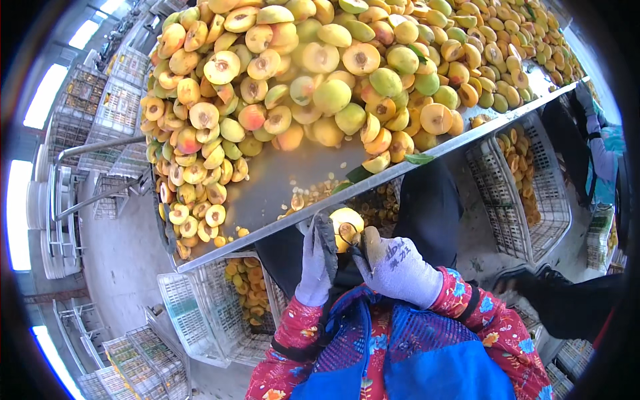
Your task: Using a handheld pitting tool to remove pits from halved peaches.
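Observation:
My left hand (318,257), in a pale glove with dark coating, holds a cut yellow peach half (352,220) just past the near edge of a metal table (280,175). The cut face is turned up, with the brown stone hollow in view. In my right hand (400,267), gloved the same way, is a small pitting tool with a thin dark wire loop (345,234). Its loop lies against the middle of the cut face; the handle is mostly hidden by my fingers. Halved and whole-looking peaches (320,95) heap over the table beyond my hands.
A raised metal rim (400,166) edges the table. Below it, stones lie in a container (380,207). White plastic crates with peach halves stand left (195,310) and right (545,220) of my legs. At far right another person's gloved hand (585,100) is by the table.

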The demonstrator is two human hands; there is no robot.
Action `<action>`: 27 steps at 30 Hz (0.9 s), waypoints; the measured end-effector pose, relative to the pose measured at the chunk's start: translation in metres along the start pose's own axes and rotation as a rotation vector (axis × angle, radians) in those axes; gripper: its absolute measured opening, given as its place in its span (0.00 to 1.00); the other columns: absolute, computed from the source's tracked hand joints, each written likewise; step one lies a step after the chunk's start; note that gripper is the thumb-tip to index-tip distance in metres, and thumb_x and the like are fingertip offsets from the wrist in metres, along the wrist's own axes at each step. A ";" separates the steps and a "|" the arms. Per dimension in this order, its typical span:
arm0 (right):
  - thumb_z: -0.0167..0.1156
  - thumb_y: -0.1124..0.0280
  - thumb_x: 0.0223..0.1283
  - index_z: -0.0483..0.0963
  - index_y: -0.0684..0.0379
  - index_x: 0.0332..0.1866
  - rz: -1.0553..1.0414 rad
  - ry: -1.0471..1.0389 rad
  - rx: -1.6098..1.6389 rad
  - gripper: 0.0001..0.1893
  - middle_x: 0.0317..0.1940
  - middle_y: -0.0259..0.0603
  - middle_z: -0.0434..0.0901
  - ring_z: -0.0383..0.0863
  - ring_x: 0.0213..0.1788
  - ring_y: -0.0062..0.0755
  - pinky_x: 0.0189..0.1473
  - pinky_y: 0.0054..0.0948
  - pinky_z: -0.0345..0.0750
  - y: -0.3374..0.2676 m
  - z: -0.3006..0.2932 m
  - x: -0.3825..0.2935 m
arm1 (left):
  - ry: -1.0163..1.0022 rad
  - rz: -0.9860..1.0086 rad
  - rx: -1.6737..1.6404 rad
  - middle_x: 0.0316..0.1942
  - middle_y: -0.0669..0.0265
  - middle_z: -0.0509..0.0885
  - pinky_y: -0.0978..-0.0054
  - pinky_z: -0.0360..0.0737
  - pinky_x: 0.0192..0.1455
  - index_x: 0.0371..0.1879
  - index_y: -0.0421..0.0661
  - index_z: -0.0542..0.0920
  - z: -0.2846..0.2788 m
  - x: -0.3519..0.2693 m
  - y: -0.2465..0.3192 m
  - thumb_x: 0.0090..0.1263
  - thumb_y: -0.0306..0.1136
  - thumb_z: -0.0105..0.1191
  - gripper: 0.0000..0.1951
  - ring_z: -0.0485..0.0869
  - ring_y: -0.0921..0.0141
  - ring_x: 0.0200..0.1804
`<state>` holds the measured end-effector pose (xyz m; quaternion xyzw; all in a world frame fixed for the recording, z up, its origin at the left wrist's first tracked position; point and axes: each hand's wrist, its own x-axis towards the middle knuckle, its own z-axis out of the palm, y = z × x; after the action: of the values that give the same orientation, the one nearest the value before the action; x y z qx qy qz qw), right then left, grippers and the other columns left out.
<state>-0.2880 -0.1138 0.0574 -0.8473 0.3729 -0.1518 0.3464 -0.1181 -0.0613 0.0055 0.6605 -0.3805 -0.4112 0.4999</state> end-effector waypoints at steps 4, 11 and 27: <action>0.61 0.63 0.68 0.67 0.66 0.42 -0.008 0.015 -0.037 0.16 0.19 0.47 0.78 0.83 0.21 0.49 0.21 0.44 0.76 -0.015 -0.003 -0.004 | 0.080 0.021 -0.041 0.52 0.61 0.83 0.73 0.77 0.61 0.60 0.35 0.77 0.006 -0.007 0.022 0.88 0.40 0.38 0.20 0.80 0.71 0.53; 0.56 0.57 0.76 0.71 0.64 0.41 0.368 -0.282 0.748 0.17 0.18 0.38 0.76 0.78 0.16 0.34 0.18 0.35 0.73 -0.013 -0.015 0.003 | 0.059 0.053 -0.172 0.52 0.58 0.83 0.69 0.78 0.60 0.60 0.36 0.77 0.010 -0.013 0.012 0.88 0.40 0.37 0.20 0.82 0.69 0.54; 0.46 0.50 0.82 0.72 0.58 0.44 0.768 -0.448 1.868 0.20 0.16 0.27 0.66 0.64 0.13 0.16 0.15 0.19 0.62 0.057 0.000 0.002 | 0.472 -0.013 1.542 0.59 0.46 0.80 0.50 0.80 0.57 0.66 0.41 0.72 -0.150 -0.018 0.005 0.77 0.45 0.55 0.25 0.81 0.43 0.55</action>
<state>-0.3167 -0.1428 0.0177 -0.0734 0.2787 -0.0987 0.9525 0.0136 0.0065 0.0379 0.8912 -0.4378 0.1147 -0.0317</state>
